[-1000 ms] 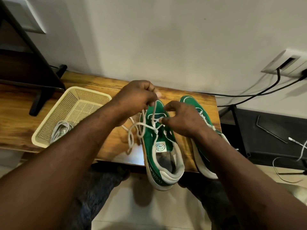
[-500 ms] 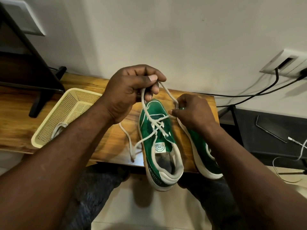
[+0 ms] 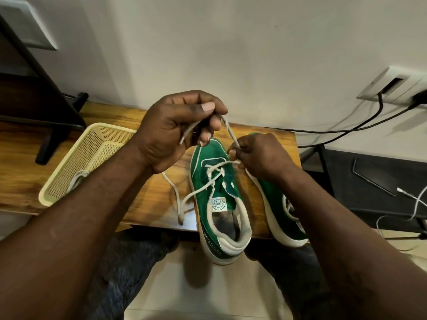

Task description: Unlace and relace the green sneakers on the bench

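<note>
A wooden bench (image 3: 25,167) stands against a pale wall (image 3: 231,54), and a wall socket (image 3: 392,84) at the right feeds black cables (image 3: 346,130) that run along behind it. A cream mesh basket (image 3: 97,148) sits on the bench's left part with a pale coiled lace (image 3: 77,179) inside, beside the foot of a black stand (image 3: 46,146).

The green sneaker (image 3: 231,199) rests in the middle of the bench, toe to the wall, its heel overhanging the front edge. Its tongue label (image 3: 218,204) shows a round emblem, and white lettering runs along the heel side. Both are too small to read. The second green sneaker (image 3: 272,197) lies just beside it on the right, largely hidden by the forearm.

The left hand (image 3: 175,132) is raised above the toe, thumb and forefinger pinching the white lace (image 3: 228,130), whose tip pokes out below the fingers. From there the lace slants down to the right hand (image 3: 261,155), whose fingertips pinch it at the sneaker's right side near the toe. The lace crosses through the eyelets nearest the toe, and its other end trails off the left side, looping across the bench.

A white cable (image 3: 416,202) lies on a dark surface at far right.
</note>
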{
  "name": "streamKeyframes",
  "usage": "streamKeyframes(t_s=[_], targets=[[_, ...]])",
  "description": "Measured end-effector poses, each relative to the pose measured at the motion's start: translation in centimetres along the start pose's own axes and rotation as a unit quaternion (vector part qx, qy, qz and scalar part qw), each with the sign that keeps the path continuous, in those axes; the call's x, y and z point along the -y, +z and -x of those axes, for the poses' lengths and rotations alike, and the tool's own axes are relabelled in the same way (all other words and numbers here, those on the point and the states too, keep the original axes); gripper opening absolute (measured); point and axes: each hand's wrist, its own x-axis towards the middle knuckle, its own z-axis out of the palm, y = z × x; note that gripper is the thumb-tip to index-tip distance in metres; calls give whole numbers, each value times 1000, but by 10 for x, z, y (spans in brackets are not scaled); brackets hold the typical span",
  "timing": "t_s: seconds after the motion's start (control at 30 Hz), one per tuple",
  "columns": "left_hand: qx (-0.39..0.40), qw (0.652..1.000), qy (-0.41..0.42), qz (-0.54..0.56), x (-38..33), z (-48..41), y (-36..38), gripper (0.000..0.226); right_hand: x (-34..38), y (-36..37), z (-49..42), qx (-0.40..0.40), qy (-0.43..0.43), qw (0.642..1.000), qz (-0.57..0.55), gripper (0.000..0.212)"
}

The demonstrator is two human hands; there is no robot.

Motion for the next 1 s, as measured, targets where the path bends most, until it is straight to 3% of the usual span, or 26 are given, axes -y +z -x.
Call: streamKeyframes(t_s=[0.1,0.17,0.23,0.3,0.37,0.47,0.5,0.63,0.73,0.83,0.93,1.0], targets=[[19,997,-25,73,-6,0,0,32,8,0,1,-11,-24,1000,6,16],[7,998,-63,26,-7,-3,1,33,15,-1,2,-24,-35,999,-22,16],[-33,983,-103,-146,0,-4,1,31,20,-4,2,-29,-21,998,-46,36],[-54,912,-108,-392,12,-4,-3,17,22,-9,4,-13,14,999,-25,53],[-31,842,-125,-524,20,-3,-6,6,21,-14,6,3,47,999,5,51],[-51,846,-116,-518,20,-5,-5,13,20,-17,13,39,73,996,20,23],[-67,849,-98,-514,19,-6,-3,14,21,-17,16,74,78,994,13,22],[-91,856,-79,-503,17,-7,5,10,27,-8,29,227,71,971,-7,56],[-44,897,-126,-422,22,-5,6,14,31,1,34,211,42,974,71,63],[-25,900,-162,-403,28,-5,10,20,32,1,36,190,47,977,90,39],[-32,891,-194,-409,35,-7,16,17,24,-3,34,168,80,982,25,15],[-18,865,-197,-460,40,-7,19,14,16,-5,32,174,130,973,-78,7]])
